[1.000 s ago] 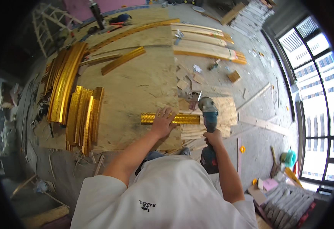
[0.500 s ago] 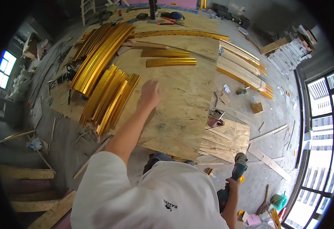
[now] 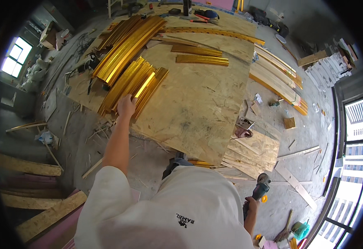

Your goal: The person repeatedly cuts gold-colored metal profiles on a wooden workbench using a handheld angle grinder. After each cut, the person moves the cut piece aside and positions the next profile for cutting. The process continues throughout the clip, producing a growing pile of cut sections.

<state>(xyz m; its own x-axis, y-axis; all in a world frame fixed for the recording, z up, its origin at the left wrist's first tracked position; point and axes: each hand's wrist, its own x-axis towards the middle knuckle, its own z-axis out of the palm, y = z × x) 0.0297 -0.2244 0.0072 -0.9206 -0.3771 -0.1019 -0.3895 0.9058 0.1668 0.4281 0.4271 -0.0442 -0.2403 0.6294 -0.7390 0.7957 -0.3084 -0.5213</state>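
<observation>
My left hand (image 3: 126,106) is at the near end of a stack of shiny gold trim strips (image 3: 127,79) on the left of the board table. Its fingers are bent onto one bright strip (image 3: 144,85) and appear to pinch its end; the grip is partly hidden by the hand. Low on the right, away from the table, my right hand (image 3: 253,203) is closed round the body of an angle grinder (image 3: 261,186) with a dark green housing. The grinder's head points up and away from me.
Longer gold strips (image 3: 125,49) lie behind the stack, and two short gold pieces (image 3: 202,60) sit mid-table on the wooden board (image 3: 202,95). Pliers (image 3: 199,21) lie at the far edge. To the right, bundled boards (image 3: 275,79) rest on the floor among offcuts, near a broom (image 3: 284,232).
My left hand has gone from the bare middle of the board leftward to the gold strips. My right hand still holds the grinder low at the right. The whole view has shifted slightly.
</observation>
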